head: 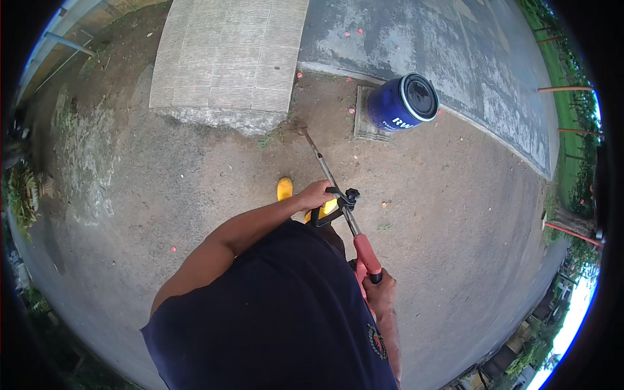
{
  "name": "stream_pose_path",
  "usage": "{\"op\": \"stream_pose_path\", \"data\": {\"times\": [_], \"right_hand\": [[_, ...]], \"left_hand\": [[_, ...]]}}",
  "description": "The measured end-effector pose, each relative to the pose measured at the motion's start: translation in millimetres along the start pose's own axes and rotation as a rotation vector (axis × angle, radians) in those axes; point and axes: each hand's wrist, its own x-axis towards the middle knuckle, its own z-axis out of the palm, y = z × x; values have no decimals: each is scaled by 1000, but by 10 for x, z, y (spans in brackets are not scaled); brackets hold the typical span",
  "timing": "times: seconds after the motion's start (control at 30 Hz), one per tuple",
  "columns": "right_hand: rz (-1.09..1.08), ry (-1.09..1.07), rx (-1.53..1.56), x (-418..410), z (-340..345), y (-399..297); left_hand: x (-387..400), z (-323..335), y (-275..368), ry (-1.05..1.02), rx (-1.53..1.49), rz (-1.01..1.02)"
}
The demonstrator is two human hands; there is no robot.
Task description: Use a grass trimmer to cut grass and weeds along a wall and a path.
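Observation:
My left hand (pixel 316 195) is closed around the black auxiliary handle clamped to the metal shaft of a red string trimmer (pixel 366 254). At the rear, my right hand (pixel 381 295) grips the trimmer's red body near its handle; the fingers are partly hidden. The shaft slants forward and left, away from my body. Its cutting head (pixel 301 128) is low by the ground, beside the corner of a ribbed concrete ramp (pixel 226 56) and a small tuft of weeds (pixel 265 140). The head looks blurred. Yellow boots (pixel 284 188) show below my arm.
A blue plastic drum (pixel 390 108) with a black lid and white writing stands on a square concrete slab (pixel 361 119). Behind it lies a raised concrete platform (pixel 375 36). Packed dirt (pixel 438 219) surrounds me. Slim posts (pixel 565 89) line the grass on the right.

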Motion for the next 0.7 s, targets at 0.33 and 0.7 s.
{"op": "stream_pose_path", "data": {"times": [0.33,0.7], "right_hand": [[-33,4,7,67,84,-72],[86,-376,425,-149,-289,81]], "left_hand": [[21,-123,25,25,33,84],[-235,25,139,54,78,31]]}}
